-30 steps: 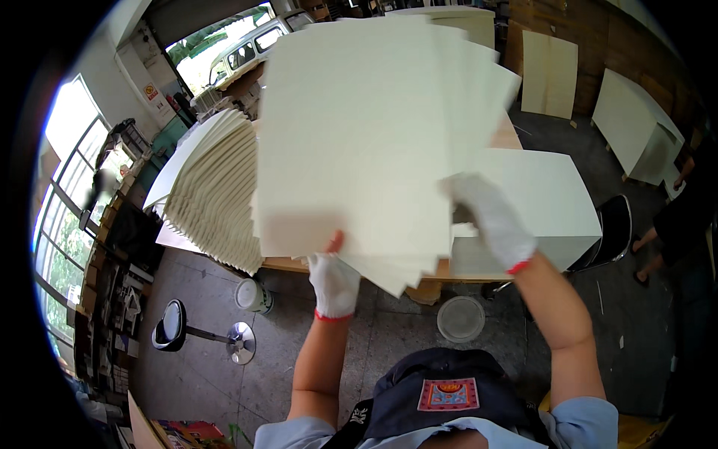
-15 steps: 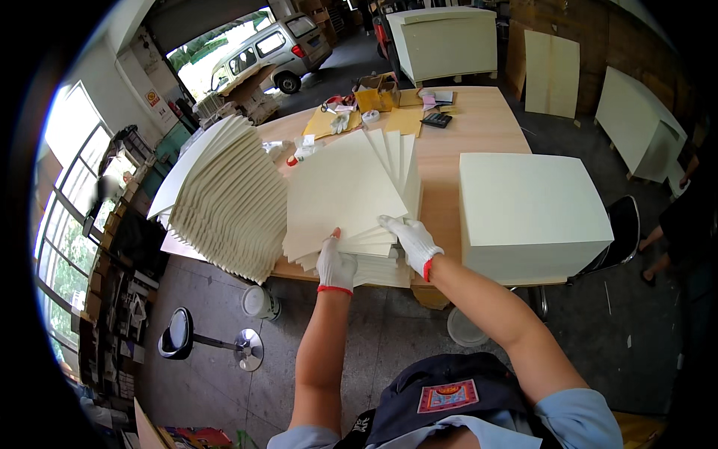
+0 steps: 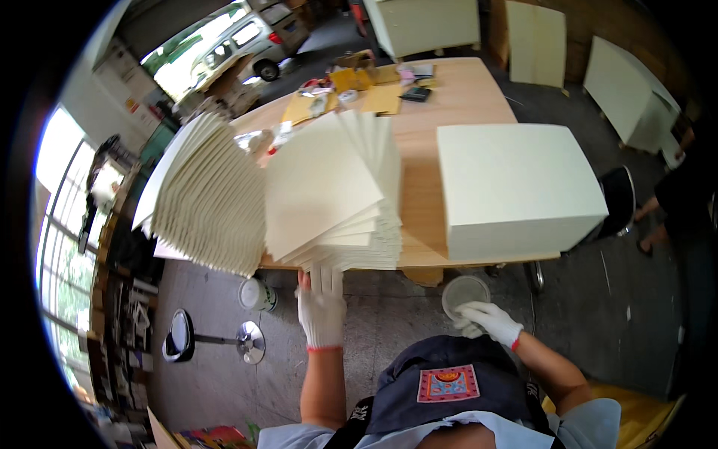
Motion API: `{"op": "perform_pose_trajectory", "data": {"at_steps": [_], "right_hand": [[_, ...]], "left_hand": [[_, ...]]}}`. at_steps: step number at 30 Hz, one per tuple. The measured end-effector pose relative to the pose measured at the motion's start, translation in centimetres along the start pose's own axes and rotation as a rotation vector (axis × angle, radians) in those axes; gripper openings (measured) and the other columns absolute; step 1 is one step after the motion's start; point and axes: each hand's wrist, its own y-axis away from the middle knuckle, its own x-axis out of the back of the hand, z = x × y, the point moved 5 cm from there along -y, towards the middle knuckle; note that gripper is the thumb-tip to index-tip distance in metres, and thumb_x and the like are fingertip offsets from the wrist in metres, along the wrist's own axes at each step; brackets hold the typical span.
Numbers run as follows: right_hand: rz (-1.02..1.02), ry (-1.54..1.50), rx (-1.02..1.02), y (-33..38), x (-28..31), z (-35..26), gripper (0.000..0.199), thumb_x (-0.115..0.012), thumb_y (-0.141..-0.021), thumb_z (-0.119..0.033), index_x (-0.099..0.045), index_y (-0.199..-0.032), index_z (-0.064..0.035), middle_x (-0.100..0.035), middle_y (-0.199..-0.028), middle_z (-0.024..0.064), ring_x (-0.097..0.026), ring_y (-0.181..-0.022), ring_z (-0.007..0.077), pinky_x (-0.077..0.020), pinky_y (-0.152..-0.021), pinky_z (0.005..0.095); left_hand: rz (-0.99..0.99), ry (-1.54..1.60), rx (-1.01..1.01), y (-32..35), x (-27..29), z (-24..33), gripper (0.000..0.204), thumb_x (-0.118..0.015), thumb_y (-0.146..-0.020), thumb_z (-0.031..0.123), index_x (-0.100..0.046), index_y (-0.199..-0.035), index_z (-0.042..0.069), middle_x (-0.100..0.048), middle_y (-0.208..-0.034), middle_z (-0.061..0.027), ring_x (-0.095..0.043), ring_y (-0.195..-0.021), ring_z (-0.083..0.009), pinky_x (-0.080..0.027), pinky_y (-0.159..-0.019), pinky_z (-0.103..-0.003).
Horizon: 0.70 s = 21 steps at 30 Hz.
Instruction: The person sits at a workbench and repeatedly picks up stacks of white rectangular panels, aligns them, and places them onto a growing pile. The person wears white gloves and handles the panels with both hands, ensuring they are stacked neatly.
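White knit gloves with red cuffs cover both my hands. My left hand (image 3: 321,307) is open, fingers stretched toward the front edge of a fanned stack of cream paper sheets (image 3: 321,187); whether the fingertips touch the sheets I cannot tell. My right hand (image 3: 488,322) is drawn back near my body, away from the table, holding nothing, its fingers apart and slightly bent. To the left of the fanned stack leans a tall, wavy pile of similar sheets (image 3: 209,198). A squared, neat stack of sheets (image 3: 520,176) stands at the right of the table.
At the back of the wooden table (image 3: 464,97) lie a yellow box (image 3: 351,77), a dark calculator (image 3: 416,94) and a tape roll (image 3: 348,96). Below are a white bucket (image 3: 256,294), a round pale container (image 3: 464,293) and a stool (image 3: 179,337). A black chair (image 3: 619,198) stands right.
Both hands have come away from the fanned sheets. My right hand has let go and swung back right toward my body; my left hand has dropped nearer me. The view has shifted slightly.
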Motion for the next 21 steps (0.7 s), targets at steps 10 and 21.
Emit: {"op": "perform_pose_trajectory", "data": {"at_steps": [10, 21], "right_hand": [[0.958, 0.580, -0.576, 13.5, 14.1, 38.2, 0.040, -0.056, -0.092, -0.042, -0.071, -0.110, -0.0089, -0.070, -0.109, 0.0192, -0.065, -0.105, 0.0366, -0.0506, -0.092, 0.0454], [0.909, 0.339, -0.824, 20.3, -2.4, 49.1, 0.035, -0.051, -0.094, -0.033, -0.063, -0.120, -0.0134, -0.069, -0.115, 0.0136, -0.063, -0.112, 0.0318, -0.0491, -0.096, 0.0444]], "left_hand": [[0.081, -0.568, 1.053, 10.8, 4.9, -19.5, 0.038, -0.047, -0.103, 0.024, -0.047, -0.140, 0.016, -0.047, -0.149, -0.0112, -0.045, -0.136, -0.0362, -0.037, -0.112, -0.056], [-0.058, -1.075, 1.382, 13.6, 2.4, -29.6, 0.036, -0.050, -0.103, 0.018, -0.044, -0.137, 0.010, -0.059, -0.133, -0.0123, -0.060, -0.117, -0.0316, -0.053, -0.099, -0.049]]}}
